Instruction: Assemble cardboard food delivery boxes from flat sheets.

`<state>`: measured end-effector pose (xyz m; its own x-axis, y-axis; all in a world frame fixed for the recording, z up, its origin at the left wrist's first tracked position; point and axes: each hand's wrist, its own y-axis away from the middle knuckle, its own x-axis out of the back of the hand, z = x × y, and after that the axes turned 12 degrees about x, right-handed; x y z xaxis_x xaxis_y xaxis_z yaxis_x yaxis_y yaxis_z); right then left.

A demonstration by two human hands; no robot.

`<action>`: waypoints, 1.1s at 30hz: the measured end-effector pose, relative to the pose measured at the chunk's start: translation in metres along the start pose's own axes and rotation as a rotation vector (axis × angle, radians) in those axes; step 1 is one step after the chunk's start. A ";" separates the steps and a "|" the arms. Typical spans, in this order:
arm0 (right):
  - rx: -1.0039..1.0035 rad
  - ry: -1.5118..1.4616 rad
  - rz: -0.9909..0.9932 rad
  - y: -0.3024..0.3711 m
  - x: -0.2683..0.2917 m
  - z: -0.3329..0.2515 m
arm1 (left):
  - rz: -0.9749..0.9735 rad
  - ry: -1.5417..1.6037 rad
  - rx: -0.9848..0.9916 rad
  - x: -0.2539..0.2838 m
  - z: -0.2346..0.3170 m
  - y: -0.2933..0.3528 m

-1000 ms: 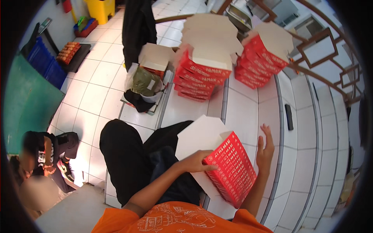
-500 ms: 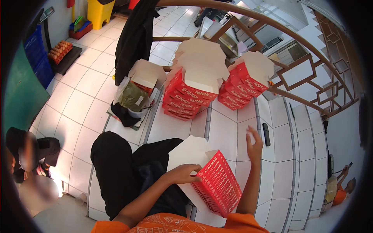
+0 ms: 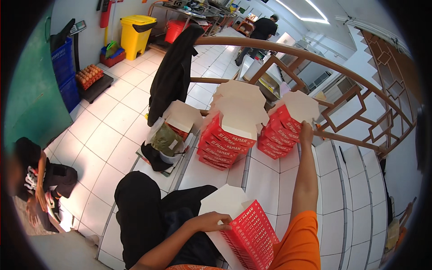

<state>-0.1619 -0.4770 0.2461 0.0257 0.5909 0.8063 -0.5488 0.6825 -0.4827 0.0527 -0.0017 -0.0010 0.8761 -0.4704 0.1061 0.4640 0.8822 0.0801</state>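
Observation:
A nested row of red and white food boxes [image 3: 252,234] rests tilted by my lap, its white flap [image 3: 227,198] standing out to the left. My left hand [image 3: 211,222] is closed on the upper left edge of this row. Out ahead, my right arm reaches to the smaller stack of red food boxes [image 3: 275,139]. There my right hand [image 3: 307,133] touches the stack's right side near the top; its fingers are partly hidden against the boxes. Left of it stands a bigger stack of red food boxes [image 3: 225,146] with white open lids.
A tub with a green bag [image 3: 167,140] stands left of the stacks. Behind them curves a brown wooden railing [image 3: 288,50] with a black jacket [image 3: 173,72] over it. Tiled steps [image 3: 330,189] run along the right. One person [image 3: 40,180] sits at far left; another [image 3: 264,29] stands at the back.
My right hand has moved forward from above the nested boxes to the smaller stack. My left hand keeps its hold. The view has tilted up, showing more of the room behind.

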 end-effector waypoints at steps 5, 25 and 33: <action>0.000 0.029 0.377 0.005 0.058 0.013 | -0.002 -0.041 -0.028 -0.028 0.000 -0.001; 0.455 -0.821 -0.592 0.266 0.163 -0.255 | 0.731 -0.237 -0.081 0.061 0.047 0.048; 0.310 -0.837 -0.498 0.288 0.161 -0.261 | 0.315 -0.294 0.050 0.045 0.031 0.050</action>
<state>-0.0981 -0.0729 0.1479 -0.2164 -0.3009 0.9288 -0.8305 0.5569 -0.0131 0.1111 0.0205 0.0382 0.8958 -0.1709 0.4102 0.1670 0.9849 0.0456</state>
